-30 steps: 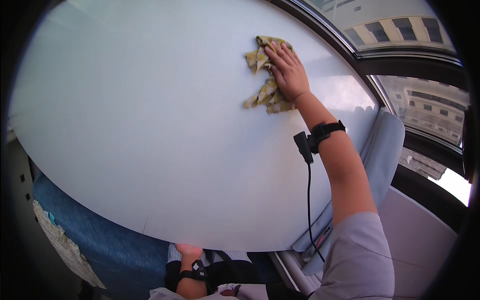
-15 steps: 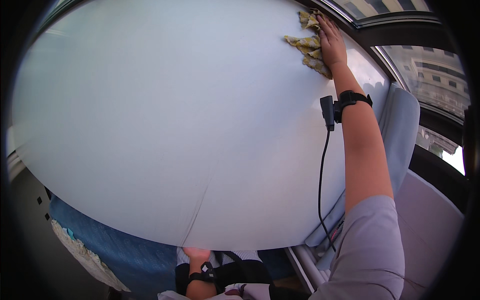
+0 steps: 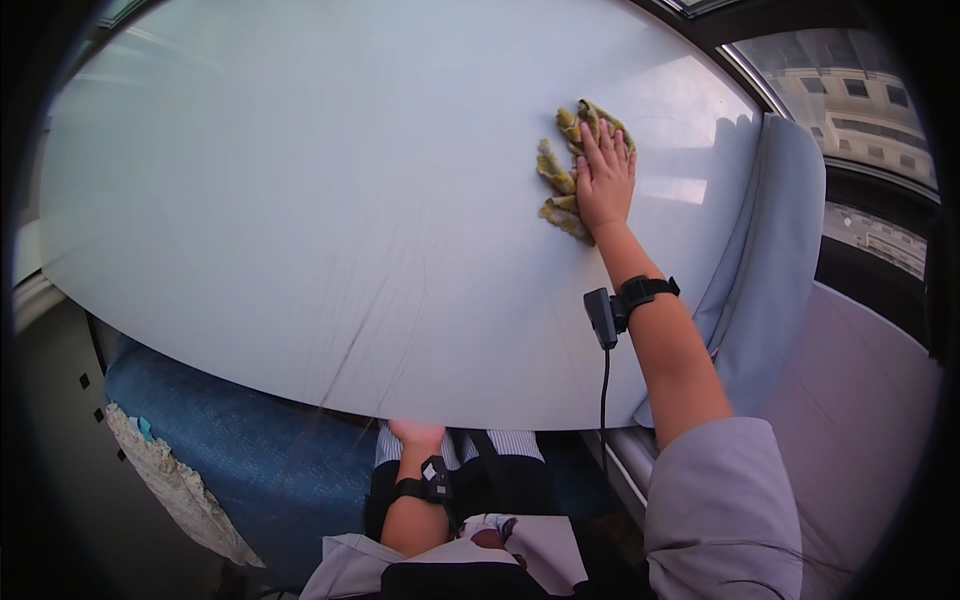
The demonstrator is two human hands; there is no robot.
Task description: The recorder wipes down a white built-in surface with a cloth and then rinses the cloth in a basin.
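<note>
yellowish cloth [image 3: 560, 180] lies bunched on the white tabletop [image 3: 300, 200], toward its right side; it would probably work better spread flat, under even palm pressure. right hand [image 3: 606, 185] lies over it, fingers straight and slightly parted, on top rather than gripping. left hand [image 3: 418, 433] meets the near edge; its fingers are hidden, spread untellable.

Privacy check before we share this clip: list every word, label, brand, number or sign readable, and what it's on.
No readable text anywhere.
Black left-wrist device: pale mark, too small to read.
Patterned cloth under the right hand: no lettering discernible.
White tabletop: thin lines and reflections, no lettering.
Buildings outside: no sign discernible.
</note>
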